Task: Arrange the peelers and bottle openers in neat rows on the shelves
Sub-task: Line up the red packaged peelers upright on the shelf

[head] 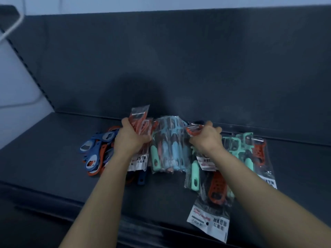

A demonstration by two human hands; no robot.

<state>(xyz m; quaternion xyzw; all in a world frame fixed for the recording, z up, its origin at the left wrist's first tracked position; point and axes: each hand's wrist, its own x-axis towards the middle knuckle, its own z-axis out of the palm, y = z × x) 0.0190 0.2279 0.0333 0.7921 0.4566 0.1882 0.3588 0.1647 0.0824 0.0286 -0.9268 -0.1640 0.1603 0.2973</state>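
On the dark shelf (53, 158) lies a heap of blue and orange bottle openers (95, 154) at the left. My left hand (130, 138) is shut on a bunch of bagged orange peelers (140, 120), held upright just right of that heap. A bundle of bagged teal and blue peelers (170, 149) rests between my hands. My right hand (206, 138) grips a bagged orange peeler (194, 131) by its head. Below that hand another bagged orange peeler (216, 190) lies flat. More bagged teal and orange peelers (250, 149) lie at the right.
The shelf's dark back panel (179, 59) rises right behind the items. Its front lip (89, 203) runs across below my forearms. A pale wall with a white cable (16, 24) shows at the far left.
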